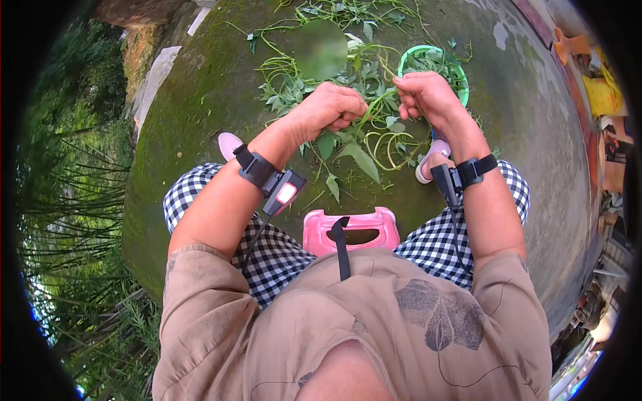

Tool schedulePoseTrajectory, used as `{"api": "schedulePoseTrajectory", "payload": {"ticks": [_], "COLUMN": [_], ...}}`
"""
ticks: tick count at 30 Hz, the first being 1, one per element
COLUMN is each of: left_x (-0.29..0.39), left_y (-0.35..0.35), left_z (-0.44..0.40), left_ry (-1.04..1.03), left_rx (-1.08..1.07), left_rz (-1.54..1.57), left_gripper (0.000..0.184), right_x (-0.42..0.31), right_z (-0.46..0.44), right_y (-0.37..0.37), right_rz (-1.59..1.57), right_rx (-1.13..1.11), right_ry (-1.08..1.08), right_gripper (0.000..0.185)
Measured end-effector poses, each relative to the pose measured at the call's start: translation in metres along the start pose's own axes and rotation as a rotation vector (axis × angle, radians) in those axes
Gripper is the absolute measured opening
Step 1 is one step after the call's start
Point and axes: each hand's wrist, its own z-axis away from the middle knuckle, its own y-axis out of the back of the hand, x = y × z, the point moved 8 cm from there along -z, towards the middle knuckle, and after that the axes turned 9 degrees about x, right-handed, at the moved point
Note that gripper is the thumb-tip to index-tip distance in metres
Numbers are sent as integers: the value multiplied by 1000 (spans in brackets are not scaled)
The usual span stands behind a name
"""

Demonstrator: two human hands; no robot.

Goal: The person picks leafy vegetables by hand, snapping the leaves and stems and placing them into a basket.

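My left hand (pixel 331 108) is closed on green vine stems, its fingers curled over them. To its right, my right hand (pixel 428 99) pinches a thin stem between thumb and fingertips, the other fingers curled. Leafy green vines (pixel 361 157) hang between and below both hands, with long curved stems looping near my right hand. More vines (pixel 284 73) lie spread on the mossy ground beyond my hands. A green-rimmed basket (pixel 461 79) holding picked leaves (pixel 431 61) stands just behind my right hand, which hides part of it.
A pink plastic stool (pixel 317 235) is between my knees. My feet in pink shoes (pixel 229 144) rest either side of the vines. Shrubs (pixel 80 167) border the left edge; a yellow item (pixel 602 95) and other objects line the right.
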Motion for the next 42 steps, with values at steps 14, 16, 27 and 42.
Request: {"api": "schedulePoseTrajectory", "payload": {"ticks": [14,16,27,42], "left_x": [-14,-23,-39,-29], "left_y": [4,6,7,3], "left_z": [1,1,-1,3], "left_ry": [39,139,166,29], "left_rx": [48,89,216,45], "left_rz": [139,193,190,-62], "left_gripper": [14,12,16,18], "right_x": [-13,-16,-38,-21], "right_z": [0,4,11,-2], "right_y": [-15,-22,-26,-6], "right_rz": [122,159,338,598], "right_rx": [37,46,88,320], "right_ry": [140,189,396,532], "right_gripper": [26,26,24,30]}}
